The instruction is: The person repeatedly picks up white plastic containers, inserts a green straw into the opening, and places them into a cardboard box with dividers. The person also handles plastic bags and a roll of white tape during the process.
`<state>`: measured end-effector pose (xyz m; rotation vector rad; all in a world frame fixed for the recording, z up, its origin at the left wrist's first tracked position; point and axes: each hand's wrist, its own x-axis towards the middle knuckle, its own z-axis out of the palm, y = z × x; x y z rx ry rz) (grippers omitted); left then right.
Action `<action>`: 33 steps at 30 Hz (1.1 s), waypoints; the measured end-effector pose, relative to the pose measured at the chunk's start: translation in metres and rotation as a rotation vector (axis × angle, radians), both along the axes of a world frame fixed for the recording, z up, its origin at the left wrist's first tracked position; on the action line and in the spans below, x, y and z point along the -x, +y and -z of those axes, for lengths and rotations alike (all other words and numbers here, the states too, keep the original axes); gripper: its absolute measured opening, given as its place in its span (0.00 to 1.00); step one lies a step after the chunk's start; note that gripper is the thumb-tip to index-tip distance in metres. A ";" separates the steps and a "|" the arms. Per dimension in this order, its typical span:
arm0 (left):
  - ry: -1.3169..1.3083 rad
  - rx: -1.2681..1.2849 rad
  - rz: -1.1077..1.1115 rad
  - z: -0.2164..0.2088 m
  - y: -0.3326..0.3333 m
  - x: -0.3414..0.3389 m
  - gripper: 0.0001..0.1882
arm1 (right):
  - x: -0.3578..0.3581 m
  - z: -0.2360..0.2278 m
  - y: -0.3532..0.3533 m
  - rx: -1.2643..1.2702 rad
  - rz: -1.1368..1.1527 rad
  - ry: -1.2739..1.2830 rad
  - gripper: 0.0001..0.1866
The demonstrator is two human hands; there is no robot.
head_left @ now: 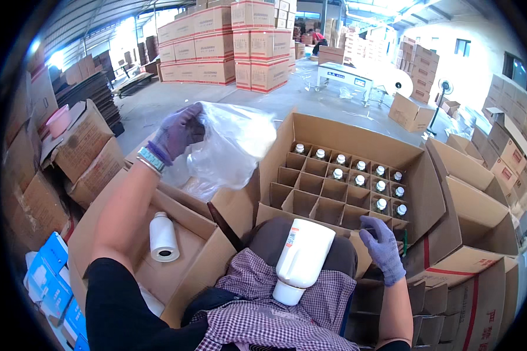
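Left hand [178, 134] grasps a plastic bag [223, 140], likely light, limp, slippery; best bunched at its edge. Right hand [383, 248] appears empty, fingers loose.

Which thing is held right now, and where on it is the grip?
The left hand holds a clear plastic bag by its upper left edge. The right hand, fingers loosely curled, appears empty.
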<state>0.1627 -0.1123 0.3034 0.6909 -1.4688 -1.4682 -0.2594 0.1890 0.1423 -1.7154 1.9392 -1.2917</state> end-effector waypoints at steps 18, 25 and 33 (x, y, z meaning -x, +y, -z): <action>0.395 0.005 0.523 0.011 0.048 0.098 0.23 | -0.088 -0.034 -0.169 0.417 -0.367 -1.014 0.53; 0.336 0.020 0.091 0.044 0.049 -0.016 0.22 | -0.221 -0.029 -0.211 -0.083 -0.768 -0.975 0.36; -0.273 0.263 -0.337 0.104 0.083 -0.156 0.21 | -0.357 0.030 -0.236 0.061 -0.612 -0.430 0.21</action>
